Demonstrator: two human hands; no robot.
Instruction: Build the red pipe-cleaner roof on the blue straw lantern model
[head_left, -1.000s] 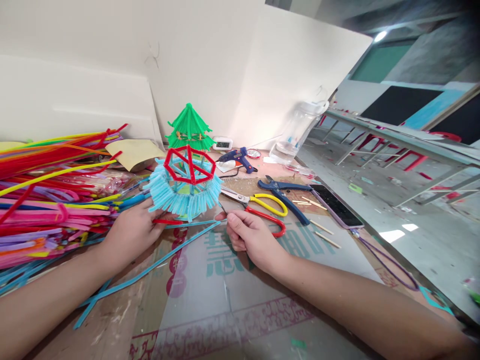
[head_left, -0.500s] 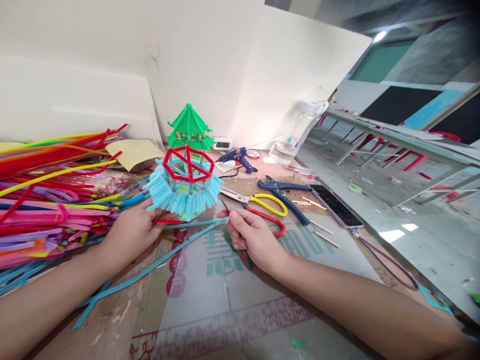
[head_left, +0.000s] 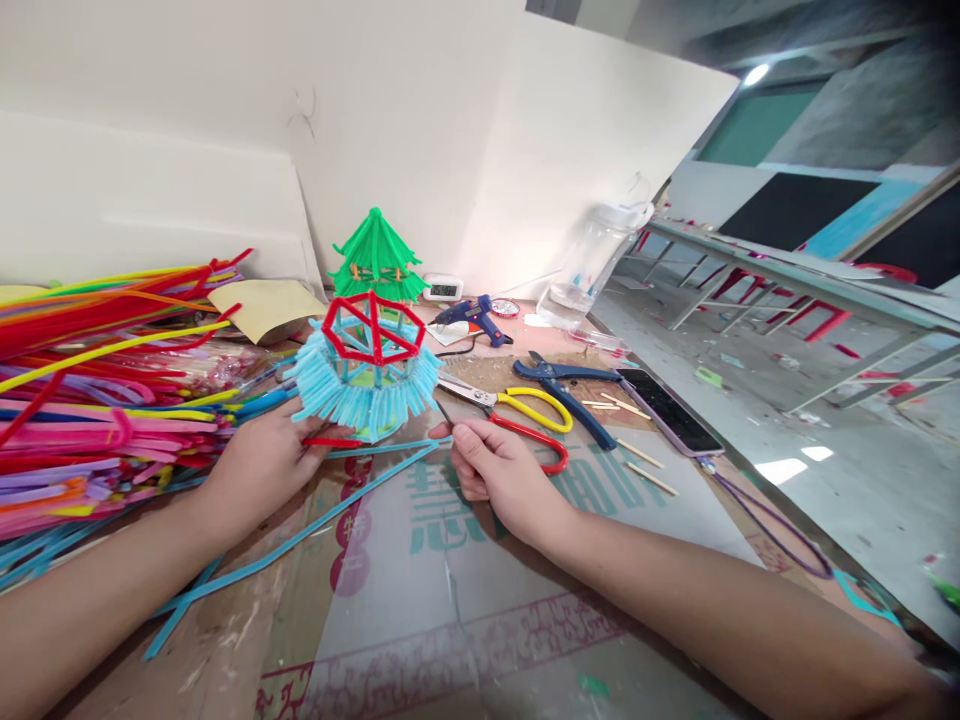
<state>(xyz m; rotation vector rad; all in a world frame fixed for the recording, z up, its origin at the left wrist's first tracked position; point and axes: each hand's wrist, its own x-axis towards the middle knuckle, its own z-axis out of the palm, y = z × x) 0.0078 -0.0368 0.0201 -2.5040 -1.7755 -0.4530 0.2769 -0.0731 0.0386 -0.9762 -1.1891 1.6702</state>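
Note:
A light-blue pipe-cleaner pavilion (head_left: 365, 377) with a red hexagonal top frame stands on the table. My left hand (head_left: 262, 462) grips its lower left side, fingers curled under the blue fringe beside a red strip. My right hand (head_left: 491, 470) is closed in a pinch on a thin dark stick (head_left: 442, 410) whose tip points up at the pavilion's right edge. A long light-blue pipe cleaner (head_left: 300, 535) lies on the table between my hands.
A pile of coloured pipe cleaners (head_left: 97, 380) fills the left. Behind stand a green pavilion (head_left: 375, 255), a blue glue gun (head_left: 474, 317) and a clear bottle (head_left: 592, 265). Red-and-yellow scissors (head_left: 517, 420), blue pliers (head_left: 562, 385), a phone (head_left: 669, 410) and wooden sticks lie right.
The right hand's stick tip shifted slightly toward the pavilion's right edge. The left hand keeps its hold; the view drifted a little.

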